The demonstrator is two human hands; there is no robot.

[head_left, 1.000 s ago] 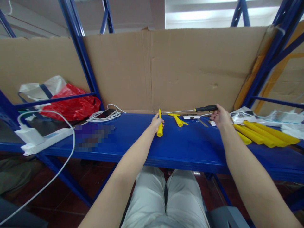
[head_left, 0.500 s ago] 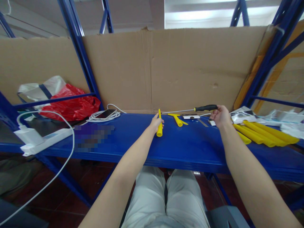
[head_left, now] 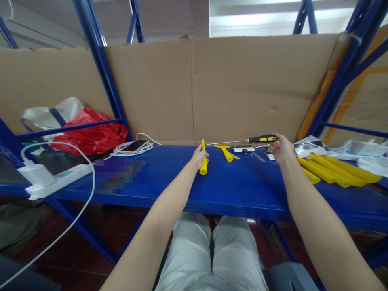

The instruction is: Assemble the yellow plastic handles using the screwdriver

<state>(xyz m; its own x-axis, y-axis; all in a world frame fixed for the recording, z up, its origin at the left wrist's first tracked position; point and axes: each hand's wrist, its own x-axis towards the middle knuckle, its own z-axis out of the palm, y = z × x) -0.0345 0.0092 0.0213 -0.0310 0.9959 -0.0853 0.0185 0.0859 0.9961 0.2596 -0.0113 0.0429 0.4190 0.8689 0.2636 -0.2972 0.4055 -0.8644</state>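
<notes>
My left hand (head_left: pixel 198 157) is closed around a yellow plastic handle (head_left: pixel 203 167), held upright with its round end toward me. In my right hand (head_left: pixel 283 149) is the end of a screwdriver (head_left: pixel 260 139) with a black and yellow grip. Its long thin shaft points left and meets the upper part of the yellow handle; the exact contact at the tip is too small to make out. Between my hands a second yellow plastic handle (head_left: pixel 228 154), with a wide flat head, lies on the blue table (head_left: pixel 169 182).
Several yellow tubular handles (head_left: pixel 336 171) lie at the right, beside plastic packets (head_left: pixel 312 148). A small box (head_left: pixel 243 149) and a thin metal strip (head_left: pixel 259 157) lie behind. At the left are a coiled white cable (head_left: pixel 131 148), a power strip (head_left: pixel 65 178) and a red bag (head_left: pixel 93 131).
The screwdriver has turned about its length, so yellow patches on its grip now show. My right fingers have shifted slightly; my left hand and the yellow handle have stayed in place.
</notes>
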